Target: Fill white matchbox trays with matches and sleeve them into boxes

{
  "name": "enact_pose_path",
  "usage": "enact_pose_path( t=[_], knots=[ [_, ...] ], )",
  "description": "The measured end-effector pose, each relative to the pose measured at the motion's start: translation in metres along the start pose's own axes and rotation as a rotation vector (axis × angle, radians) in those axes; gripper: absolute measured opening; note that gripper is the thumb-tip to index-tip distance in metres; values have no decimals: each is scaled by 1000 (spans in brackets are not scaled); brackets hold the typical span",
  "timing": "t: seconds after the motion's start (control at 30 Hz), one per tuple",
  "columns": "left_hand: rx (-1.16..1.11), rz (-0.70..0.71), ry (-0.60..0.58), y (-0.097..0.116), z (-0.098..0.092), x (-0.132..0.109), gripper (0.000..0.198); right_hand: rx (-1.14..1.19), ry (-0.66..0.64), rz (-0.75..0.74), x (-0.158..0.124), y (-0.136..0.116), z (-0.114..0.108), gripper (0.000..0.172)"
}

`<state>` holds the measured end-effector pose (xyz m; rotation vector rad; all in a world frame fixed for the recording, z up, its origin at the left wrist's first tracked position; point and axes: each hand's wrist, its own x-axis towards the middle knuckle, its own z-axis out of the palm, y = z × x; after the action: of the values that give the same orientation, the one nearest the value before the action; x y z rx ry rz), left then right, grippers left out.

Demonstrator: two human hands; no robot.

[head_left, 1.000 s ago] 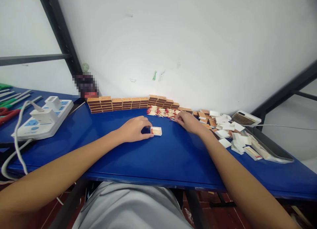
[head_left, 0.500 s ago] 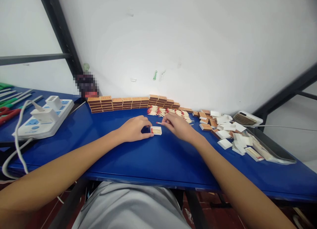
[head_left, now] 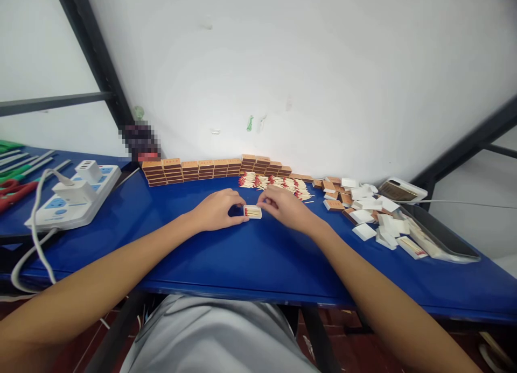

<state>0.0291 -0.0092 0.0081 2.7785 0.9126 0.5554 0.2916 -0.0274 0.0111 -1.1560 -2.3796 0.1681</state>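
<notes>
A small white matchbox tray [head_left: 253, 216] with several red-headed matches in it rests on the blue table. My left hand [head_left: 220, 209] grips the tray's left end between thumb and fingers. At its upper right corner, my right hand [head_left: 280, 205] is closed in a pinch, the fingertips touching or just over the rim. The match in that pinch is hard to make out against the tray. Just behind the right hand lies a wide pile of loose matches [head_left: 248, 180], heads mostly red, partly covered by the hand.
Stacked matchboxes [head_left: 161, 171] line the wall. To the right lie a heap of white trays and brown sleeves [head_left: 365, 203], a tray with matches [head_left: 412, 247], a white device [head_left: 402, 190] and a dark tray [head_left: 448, 238]. A power strip [head_left: 76, 201] and scissors [head_left: 20, 192] are left.
My right hand has brought the match left and down to the tray; its red head no longer stands out beside the tray. My left hand keeps its grip. The view has shifted slightly.
</notes>
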Motion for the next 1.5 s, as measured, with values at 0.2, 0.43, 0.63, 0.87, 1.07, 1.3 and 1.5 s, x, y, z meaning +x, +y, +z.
enact_pose_path(
  t=[0.2,0.43,0.63,0.87,1.07,1.3,1.5],
  knots=[
    [-18,1,5,2,-2,0,31,-174,170,220,-9,64,-23,14],
    [-16,-5,0,1,-5,0,32,-97,37,220,-14,93,-18,15],
    [-24,-13,-1,0,-6,1,32,-134,38,233,-10,91,-11,15],
    [-26,0,7,0,-6,1,30,-140,17,252,-8,89,-11,15],
    [-11,0,1,-1,-8,0,28,-135,-49,271,-11,89,-19,11],
    [-12,18,-37,2,-3,0,30,-148,-39,295,-15,97,-32,13],
    [-23,-4,-59,3,-2,-1,32,-134,-93,333,-16,95,-32,13]
  ],
)
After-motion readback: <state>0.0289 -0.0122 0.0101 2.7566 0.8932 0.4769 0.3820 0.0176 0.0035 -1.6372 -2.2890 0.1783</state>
